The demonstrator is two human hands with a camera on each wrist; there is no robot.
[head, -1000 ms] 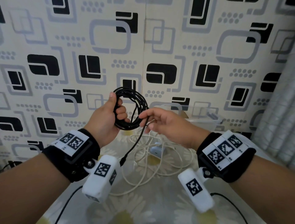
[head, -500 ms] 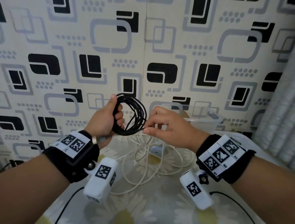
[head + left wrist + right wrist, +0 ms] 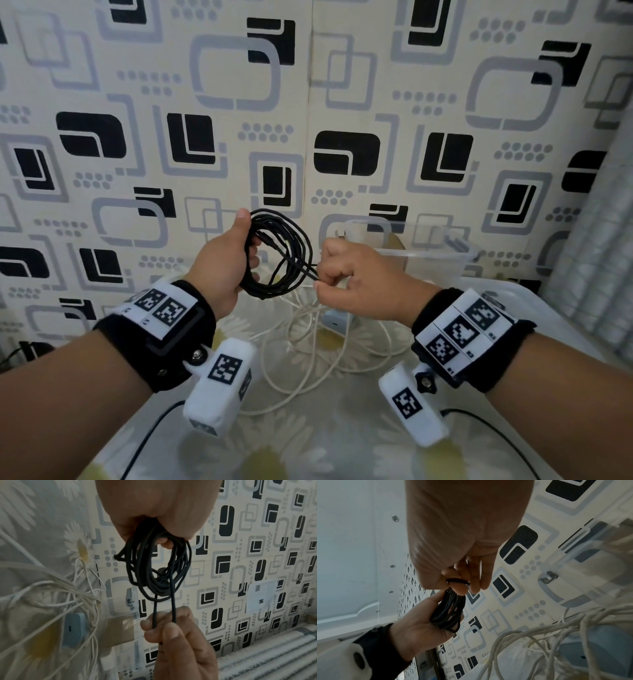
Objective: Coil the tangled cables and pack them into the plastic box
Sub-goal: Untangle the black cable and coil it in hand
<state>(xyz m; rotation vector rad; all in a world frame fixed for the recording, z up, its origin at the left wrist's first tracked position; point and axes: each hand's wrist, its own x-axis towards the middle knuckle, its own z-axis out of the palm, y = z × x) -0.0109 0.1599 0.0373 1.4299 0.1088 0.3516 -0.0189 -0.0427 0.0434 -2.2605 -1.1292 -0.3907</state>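
Observation:
My left hand (image 3: 236,253) grips a coil of black cable (image 3: 291,260) held upright above the table. My right hand (image 3: 337,277) pinches the free strands of that black cable (image 3: 171,609) where they leave the coil's right side. The same coil (image 3: 448,609) shows in the right wrist view, bunched in the left palm. A tangle of white cable (image 3: 308,346) lies on the table beneath both hands, around a pale blue charger block (image 3: 337,322). The clear plastic box (image 3: 442,253) stands behind my right hand, against the wall.
The table wears a flowered cloth (image 3: 308,445) and stops at a patterned wall (image 3: 308,137). A pleated grey curtain (image 3: 596,257) hangs at the right. Thin black leads (image 3: 150,435) run from the wrist cameras toward me.
The dangling black tail is gone from below the coil: my right hand has drawn it up and closed into a pinch at the coil's right side. The left hand's coil sits slightly lower.

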